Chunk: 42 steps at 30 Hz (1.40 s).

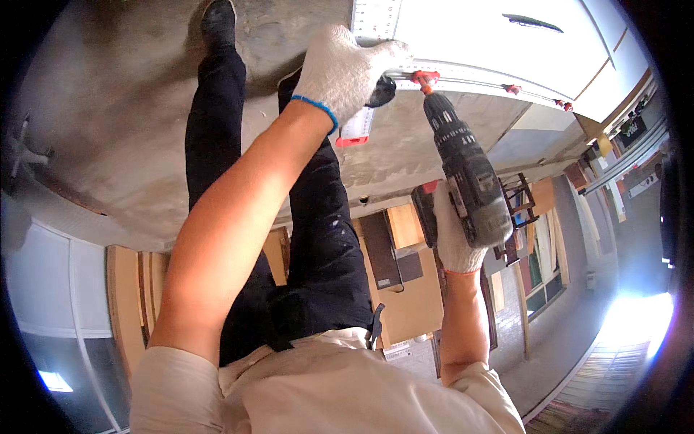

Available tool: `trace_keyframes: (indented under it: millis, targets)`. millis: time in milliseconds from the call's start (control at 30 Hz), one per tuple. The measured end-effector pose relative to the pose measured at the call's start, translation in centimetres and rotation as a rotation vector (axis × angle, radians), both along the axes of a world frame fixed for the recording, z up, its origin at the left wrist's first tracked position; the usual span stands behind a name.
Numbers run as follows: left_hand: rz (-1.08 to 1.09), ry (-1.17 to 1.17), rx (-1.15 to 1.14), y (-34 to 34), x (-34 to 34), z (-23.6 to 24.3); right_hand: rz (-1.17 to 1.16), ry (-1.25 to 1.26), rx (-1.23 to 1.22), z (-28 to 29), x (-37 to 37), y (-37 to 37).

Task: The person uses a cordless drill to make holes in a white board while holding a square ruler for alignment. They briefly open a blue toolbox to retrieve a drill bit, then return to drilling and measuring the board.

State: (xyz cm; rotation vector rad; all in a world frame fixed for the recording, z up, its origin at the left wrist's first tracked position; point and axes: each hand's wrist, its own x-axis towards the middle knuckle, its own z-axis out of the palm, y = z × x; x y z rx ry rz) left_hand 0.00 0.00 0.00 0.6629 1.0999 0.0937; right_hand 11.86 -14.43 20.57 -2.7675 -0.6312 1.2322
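My gloved left hand point(340, 72) is closed over a black knob-like part point(383, 92) of a metal rail jig point(477, 74), which runs along the edge of a white board point(477, 36). My gloved right hand point(452, 239) grips a black cordless drill point(466, 188), pointed up at a red guide block point(426, 76) on the rail, its orange-red bit at that block. A ruler arm point(354, 129) with a red end cap sticks out beneath my left hand. More red blocks point(513, 89) sit farther right along the rail. A dark pen-like object point(531, 22) lies on the board.
My legs point(213, 101) extend across the grey concrete floor point(123, 87). Wooden panels point(408, 304) and boards are stacked behind me, with metal lengths point(614, 173) at the far right. A white framed glass partition point(58, 275) stands at the left.
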Motion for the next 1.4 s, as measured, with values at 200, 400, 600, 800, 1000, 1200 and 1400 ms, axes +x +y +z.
trace_keyframes:
  millis: [200,400,600,800,1000,1200,1400]
  targets:
    - [-0.104,0.08,0.023,0.4,0.2,1.9,-0.05,-0.015,-0.213,0.9,0.3,-1.0]
    - [-0.098,0.059,0.086,0.0,0.4,1.5,-0.039,-0.01,-0.191,1.5,-0.1,-0.5]
    - [-0.095,0.045,0.03,-0.2,0.4,1.0,-0.11,-0.04,-0.203,1.5,0.0,-0.6]
    - [-0.059,0.03,0.038,-0.4,0.4,1.0,-0.051,-0.027,-0.114,0.9,0.4,-1.0]
    - [-0.134,0.055,0.013,-0.5,0.3,0.7,-0.11,-0.044,-0.146,0.5,-0.2,-1.0]
    - [-0.091,0.041,0.087,-0.9,0.4,0.2,-0.121,-0.075,-0.153,0.1,-0.6,-0.3]
    - [-0.088,0.058,0.095,-1.7,0.4,-0.6,-0.102,-0.079,-0.107,-0.2,-0.6,0.5]
